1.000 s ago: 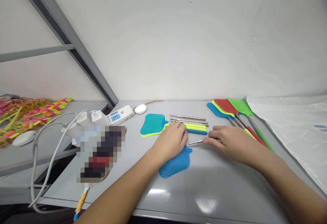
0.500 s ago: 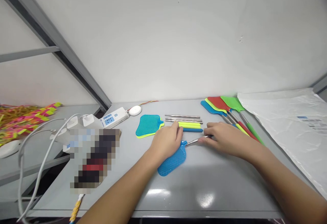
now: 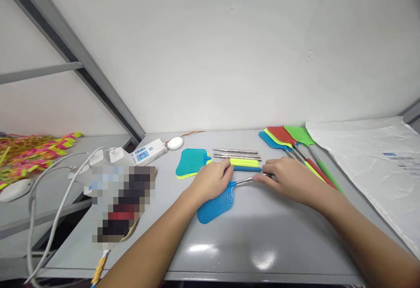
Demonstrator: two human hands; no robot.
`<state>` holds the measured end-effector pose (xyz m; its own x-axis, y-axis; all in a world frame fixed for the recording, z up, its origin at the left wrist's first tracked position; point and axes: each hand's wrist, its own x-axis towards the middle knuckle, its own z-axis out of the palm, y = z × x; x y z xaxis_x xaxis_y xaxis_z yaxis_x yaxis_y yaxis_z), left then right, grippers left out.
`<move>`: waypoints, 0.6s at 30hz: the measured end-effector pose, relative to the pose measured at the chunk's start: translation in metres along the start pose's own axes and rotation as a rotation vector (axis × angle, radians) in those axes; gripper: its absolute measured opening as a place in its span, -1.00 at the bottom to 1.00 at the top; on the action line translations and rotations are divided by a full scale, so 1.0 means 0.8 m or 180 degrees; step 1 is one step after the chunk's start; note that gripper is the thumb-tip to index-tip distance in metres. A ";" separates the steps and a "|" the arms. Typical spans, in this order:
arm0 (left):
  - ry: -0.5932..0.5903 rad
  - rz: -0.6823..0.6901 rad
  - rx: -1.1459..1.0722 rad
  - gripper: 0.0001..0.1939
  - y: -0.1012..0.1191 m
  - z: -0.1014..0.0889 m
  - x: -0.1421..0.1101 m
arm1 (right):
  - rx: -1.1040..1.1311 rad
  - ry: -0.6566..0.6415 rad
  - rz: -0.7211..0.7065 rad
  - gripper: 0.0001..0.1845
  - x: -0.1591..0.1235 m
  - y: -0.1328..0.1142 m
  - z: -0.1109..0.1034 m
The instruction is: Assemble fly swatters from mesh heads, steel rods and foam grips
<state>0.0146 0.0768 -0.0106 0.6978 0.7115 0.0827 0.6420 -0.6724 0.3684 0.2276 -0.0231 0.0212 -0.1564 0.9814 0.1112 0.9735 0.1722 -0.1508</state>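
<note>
My left hand [image 3: 212, 179] is closed on the neck end of a blue fly swatter head [image 3: 216, 205], whose mesh slants down toward me. A metal rod [image 3: 243, 180] runs from that neck to my right hand [image 3: 287, 176], which pinches its other end. What lies under the right fingers is hidden. Beyond the hands lie yellow handle grips [image 3: 245, 162], a blue handle grip [image 3: 249, 169] and several loose metal rods [image 3: 236, 151]. To the left, a teal swatter head [image 3: 192, 161] rests on a yellow one.
Several fly swatters with handles, among them a red one [image 3: 278, 134] and a green one [image 3: 299, 135], lie fanned at right beside a white plastic bag [image 3: 367, 156]. At left are a power strip [image 3: 149, 152], a blurred-out phone-like object [image 3: 126, 205] and white cables [image 3: 54, 218].
The blue swatter head has shifted slightly left with my left hand, and more of the metal rod shows between my hands. My right hand has barely moved.
</note>
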 end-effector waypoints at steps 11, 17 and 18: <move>-0.0078 0.0083 -0.0116 -0.66 0.000 -0.002 -0.003 | -0.0095 0.0066 -0.0247 -0.49 0.003 -0.002 0.004; -0.0103 0.0092 -0.0461 -0.64 -0.006 -0.004 0.000 | -0.0440 0.0639 -0.0704 -0.57 0.005 -0.001 0.009; -0.0097 0.0093 -0.0516 -0.64 -0.006 -0.004 0.000 | -0.0478 0.0723 -0.0754 -0.57 0.005 0.000 0.009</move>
<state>0.0105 0.0807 -0.0094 0.7265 0.6838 0.0683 0.5632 -0.6494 0.5111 0.2257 -0.0183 0.0148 -0.3559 0.8690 0.3438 0.9310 0.3616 0.0496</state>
